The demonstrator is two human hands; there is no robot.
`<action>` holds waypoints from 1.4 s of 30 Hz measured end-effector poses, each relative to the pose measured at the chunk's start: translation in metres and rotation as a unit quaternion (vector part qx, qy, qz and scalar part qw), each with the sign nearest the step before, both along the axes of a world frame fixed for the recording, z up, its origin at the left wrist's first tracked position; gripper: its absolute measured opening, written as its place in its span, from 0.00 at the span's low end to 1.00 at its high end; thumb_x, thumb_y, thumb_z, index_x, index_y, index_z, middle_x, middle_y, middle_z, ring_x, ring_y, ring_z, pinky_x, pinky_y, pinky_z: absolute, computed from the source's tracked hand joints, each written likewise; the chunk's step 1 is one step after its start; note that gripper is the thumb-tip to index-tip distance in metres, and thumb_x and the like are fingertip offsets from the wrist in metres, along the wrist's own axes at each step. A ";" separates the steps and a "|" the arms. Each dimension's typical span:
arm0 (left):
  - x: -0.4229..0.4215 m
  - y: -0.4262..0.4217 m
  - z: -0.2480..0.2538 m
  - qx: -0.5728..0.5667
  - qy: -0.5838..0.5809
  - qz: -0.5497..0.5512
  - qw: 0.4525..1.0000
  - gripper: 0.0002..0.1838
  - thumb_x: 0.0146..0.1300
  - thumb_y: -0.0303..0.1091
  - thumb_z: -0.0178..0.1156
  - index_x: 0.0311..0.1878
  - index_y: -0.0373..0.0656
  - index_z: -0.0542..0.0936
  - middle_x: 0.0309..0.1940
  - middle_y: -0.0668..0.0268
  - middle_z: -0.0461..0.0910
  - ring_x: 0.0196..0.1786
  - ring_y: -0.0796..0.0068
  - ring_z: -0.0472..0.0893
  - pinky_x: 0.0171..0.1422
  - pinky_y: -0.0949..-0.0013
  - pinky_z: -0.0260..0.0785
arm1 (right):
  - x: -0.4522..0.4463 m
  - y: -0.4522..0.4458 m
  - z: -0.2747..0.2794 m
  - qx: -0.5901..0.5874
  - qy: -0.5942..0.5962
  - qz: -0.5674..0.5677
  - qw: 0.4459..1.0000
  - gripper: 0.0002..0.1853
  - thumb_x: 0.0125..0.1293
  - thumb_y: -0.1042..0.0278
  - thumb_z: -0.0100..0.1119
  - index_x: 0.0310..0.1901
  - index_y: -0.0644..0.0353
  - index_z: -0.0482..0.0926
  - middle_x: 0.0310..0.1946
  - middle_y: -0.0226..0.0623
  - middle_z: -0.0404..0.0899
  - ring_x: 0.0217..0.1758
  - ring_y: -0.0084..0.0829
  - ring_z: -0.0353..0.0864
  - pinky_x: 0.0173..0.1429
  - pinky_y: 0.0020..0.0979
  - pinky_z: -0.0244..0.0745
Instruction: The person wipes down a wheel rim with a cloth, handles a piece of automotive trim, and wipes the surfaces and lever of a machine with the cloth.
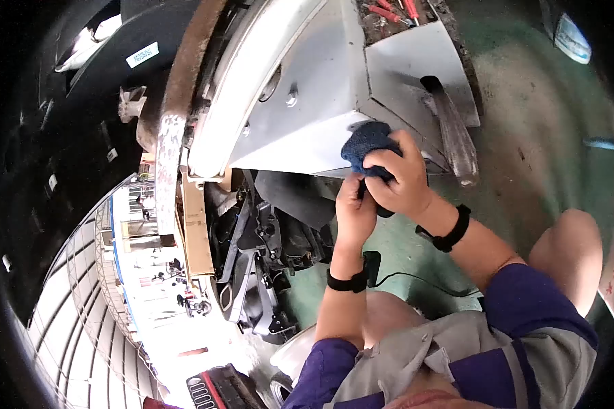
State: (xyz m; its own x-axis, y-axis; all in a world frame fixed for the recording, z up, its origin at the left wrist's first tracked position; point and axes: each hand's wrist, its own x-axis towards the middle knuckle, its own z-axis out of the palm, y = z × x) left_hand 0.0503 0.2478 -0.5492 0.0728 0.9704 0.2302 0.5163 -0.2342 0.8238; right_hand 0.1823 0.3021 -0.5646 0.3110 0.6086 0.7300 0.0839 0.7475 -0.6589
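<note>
A bunched dark blue cloth (367, 144) is in my right hand (406, 177), whose fingers curl round it. The cloth is against the lower corner of a pale grey-white metal panel (307, 126). Close beside it, my left hand (356, 215) is closed, its fingertips pinching a dark lower end that looks like part of the same cloth. My fingers partly hide that end. Just right of my right hand, a worn bar-like tool (451, 133) with a dark end leans near the panel's side. Black bands are strapped round both wrists.
Red-handled tools (389, 12) lie at the top on the panel's ledge. Dark vehicle parts (262, 238) and a cardboard box (196, 225) are left of my arms. A cable (416, 276) runs by my left wrist, above the green floor (525, 136).
</note>
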 end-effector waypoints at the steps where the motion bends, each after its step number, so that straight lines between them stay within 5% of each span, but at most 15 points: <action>1: -0.006 -0.001 -0.001 0.024 0.019 0.013 0.999 0.12 0.68 0.17 0.54 0.53 0.36 0.75 0.50 0.69 0.78 0.51 0.78 0.74 0.60 0.71 0.68 | -0.001 -0.006 0.003 -0.015 -0.005 0.033 0.999 0.16 0.45 0.70 0.65 0.39 0.50 0.82 0.34 0.44 0.69 0.37 0.47 0.73 0.41 0.45 0.72; 5: -0.002 -0.006 0.044 0.186 0.037 0.162 0.968 0.16 0.67 0.16 0.50 0.57 0.37 0.73 0.51 0.61 0.78 0.53 0.71 0.77 0.63 0.65 0.70 | 0.002 -0.010 0.038 0.017 -0.001 0.047 0.999 0.23 0.51 0.67 0.68 0.52 0.53 0.80 0.40 0.46 0.75 0.37 0.49 0.78 0.40 0.42 0.76; 7: 0.002 0.006 0.058 0.210 -0.221 0.203 0.930 0.15 0.69 0.16 0.49 0.56 0.37 0.72 0.52 0.59 0.78 0.54 0.70 0.78 0.64 0.66 0.70 | -0.001 -0.008 0.045 -0.031 0.018 0.069 0.997 0.21 0.54 0.64 0.71 0.49 0.57 0.77 0.40 0.45 0.78 0.39 0.50 0.80 0.42 0.41 0.77; 10: -0.001 0.030 0.071 0.251 -0.297 0.211 0.897 0.13 0.69 0.18 0.48 0.54 0.39 0.73 0.49 0.56 0.80 0.50 0.63 0.81 0.58 0.61 0.77 | -0.012 -0.009 0.021 -0.142 0.015 0.080 0.987 0.20 0.54 0.60 0.74 0.42 0.58 0.75 0.34 0.44 0.80 0.36 0.49 0.82 0.41 0.42 0.77; 13: 0.030 0.025 0.068 0.247 -0.110 0.120 0.955 0.22 0.68 0.22 0.53 0.65 0.36 0.68 0.62 0.50 0.73 0.64 0.56 0.74 0.70 0.58 0.65 | -0.016 -0.007 -0.007 -0.238 0.028 0.128 0.963 0.18 0.57 0.62 0.71 0.42 0.60 0.74 0.31 0.47 0.80 0.35 0.52 0.81 0.38 0.41 0.76; 15: 0.039 0.029 0.064 0.287 0.216 0.057 0.932 0.32 0.65 0.25 0.58 0.71 0.32 0.60 0.71 0.42 0.62 0.75 0.48 0.62 0.77 0.53 0.51 | -0.009 -0.002 -0.005 -0.194 0.018 0.113 0.974 0.17 0.58 0.63 0.70 0.41 0.61 0.74 0.31 0.48 0.80 0.34 0.53 0.81 0.37 0.41 0.75; 16: 0.038 0.038 0.058 0.295 0.238 0.036 0.925 0.38 0.62 0.27 0.62 0.74 0.31 0.57 0.74 0.36 0.54 0.79 0.43 0.52 0.79 0.49 0.45 | -0.005 0.000 -0.004 -0.173 0.013 0.106 0.979 0.16 0.58 0.64 0.70 0.41 0.61 0.74 0.31 0.49 0.79 0.34 0.53 0.81 0.37 0.41 0.75; 19: 0.041 0.055 0.076 0.327 0.315 0.047 0.890 0.27 0.60 0.22 0.60 0.64 0.33 0.71 0.67 0.41 0.67 0.73 0.40 0.63 0.77 0.46 0.51 | -0.001 0.005 0.005 -0.195 -0.006 0.117 0.974 0.15 0.59 0.65 0.69 0.40 0.62 0.74 0.31 0.49 0.79 0.34 0.54 0.80 0.37 0.42 0.75; 25: 0.027 0.053 0.079 0.336 0.296 -0.047 0.893 0.21 0.51 0.13 0.55 0.47 0.38 0.84 0.61 0.50 0.77 0.69 0.46 0.71 0.76 0.46 0.57 | -0.004 0.008 0.005 -0.149 0.011 0.097 0.984 0.12 0.56 0.69 0.66 0.37 0.62 0.73 0.28 0.48 0.78 0.30 0.50 0.80 0.35 0.41 0.75; 28: 0.014 0.051 0.080 0.359 0.375 -0.062 0.852 0.18 0.50 0.18 0.60 0.46 0.37 0.84 0.61 0.52 0.77 0.68 0.49 0.73 0.72 0.49 0.65 | -0.002 0.007 0.004 -0.142 -0.007 0.120 0.983 0.11 0.56 0.68 0.66 0.36 0.61 0.74 0.24 0.46 0.77 0.27 0.50 0.79 0.32 0.41 0.74; 32: 0.019 0.061 0.072 0.323 0.237 0.103 0.911 0.11 0.66 0.20 0.55 0.51 0.31 0.71 0.59 0.39 0.74 0.65 0.37 0.73 0.71 0.47 0.63 | -0.001 0.010 0.023 -0.087 -0.016 0.111 0.990 0.10 0.59 0.69 0.66 0.38 0.62 0.75 0.25 0.48 0.77 0.28 0.50 0.79 0.32 0.41 0.74; 33: 0.029 0.062 0.070 0.339 0.247 0.120 0.900 0.13 0.63 0.17 0.54 0.50 0.30 0.72 0.58 0.40 0.75 0.65 0.38 0.73 0.71 0.48 0.63 | 0.002 0.009 0.021 -0.110 0.000 0.117 0.987 0.10 0.59 0.69 0.65 0.38 0.62 0.75 0.25 0.48 0.77 0.28 0.50 0.79 0.33 0.41 0.74; 37: 0.038 0.065 0.086 0.348 0.241 0.033 0.906 0.18 0.49 0.11 0.51 0.44 0.35 0.75 0.54 0.45 0.80 0.64 0.42 0.76 0.70 0.48 0.65 | -0.001 0.008 0.017 -0.137 0.040 0.121 0.982 0.09 0.61 0.70 0.63 0.38 0.63 0.74 0.26 0.49 0.77 0.29 0.50 0.79 0.33 0.40 0.73; 39: 0.032 0.068 0.094 0.333 0.227 -0.043 0.914 0.14 0.60 0.11 0.53 0.48 0.36 0.75 0.56 0.47 0.80 0.65 0.49 0.76 0.69 0.58 0.67 | -0.007 0.009 0.014 -0.127 0.040 0.094 0.987 0.09 0.61 0.70 0.62 0.38 0.63 0.74 0.26 0.49 0.77 0.29 0.50 0.79 0.33 0.40 0.74; 42: 0.042 0.063 0.104 0.316 0.201 -0.150 0.915 0.20 0.51 0.08 0.51 0.45 0.38 0.77 0.55 0.49 0.81 0.65 0.48 0.76 0.71 0.52 0.65 | -0.004 0.005 0.005 -0.115 0.041 0.077 0.990 0.09 0.61 0.70 0.62 0.38 0.63 0.74 0.27 0.48 0.78 0.30 0.51 0.79 0.33 0.42 0.74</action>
